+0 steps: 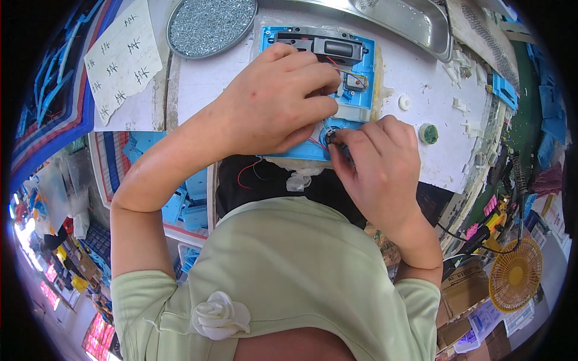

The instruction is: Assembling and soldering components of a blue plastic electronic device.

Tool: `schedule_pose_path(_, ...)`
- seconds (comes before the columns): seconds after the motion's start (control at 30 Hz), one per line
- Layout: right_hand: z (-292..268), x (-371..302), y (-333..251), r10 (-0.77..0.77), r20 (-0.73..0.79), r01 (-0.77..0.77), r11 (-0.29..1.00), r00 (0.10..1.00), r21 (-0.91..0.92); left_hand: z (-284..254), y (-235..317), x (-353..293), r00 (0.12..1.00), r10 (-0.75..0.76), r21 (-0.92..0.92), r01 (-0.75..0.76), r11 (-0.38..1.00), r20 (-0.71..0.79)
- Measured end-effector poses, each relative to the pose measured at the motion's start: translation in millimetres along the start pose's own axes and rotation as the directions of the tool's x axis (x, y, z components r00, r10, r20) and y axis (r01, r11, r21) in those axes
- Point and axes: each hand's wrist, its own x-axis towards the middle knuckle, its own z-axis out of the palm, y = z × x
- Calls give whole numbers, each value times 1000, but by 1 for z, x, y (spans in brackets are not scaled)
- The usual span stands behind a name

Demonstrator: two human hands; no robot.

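Two bare hands work over a blue plastic housing (369, 55), which lies open side up near the front edge of the bench (415, 78). The right hand (385, 165) has its grip closed on a small black part (330, 138), pinched between thumb and forefinger at the near right corner of the housing. The left hand (280, 99) is bent over the housing from the left side; its fingertips are partly hidden, so I cannot tell if its grip is clamped on something or apart. Inside the housing, a black module (337, 49) sits along the far wall, and a pale crossbar (352, 112) lies between the hands. One red wire (242, 174) hangs down from the near left edge. Farther on the bench there is a round dish full of screws (211, 25), and to its right a stainless steel tray (415, 27). Just beside the right hand stands a small round green tub (428, 133), with a white plastic ring (404, 103) near it.
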Motion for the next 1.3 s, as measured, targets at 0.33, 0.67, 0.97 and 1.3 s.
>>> schedule_pose_path(0.33,9,1,14,-85,41,82,994,996,73,5,-2,-17,997,41,-7,-41,999,-66)
schedule_pose_path(0.67,-9,7,37,231,-202,-189,960,952,205,2,3,-16,987,14,-46,-22,999,-162)
schedule_pose_path(0.97,-9,52,51,314,91,-323,940,945,109,10,7,6,945,-63,112,104,988,-321)
schedule_pose_path(1.3,-14,53,53,449,229,-495,842,864,217,15,5,13,955,-104,169,155,973,-278)
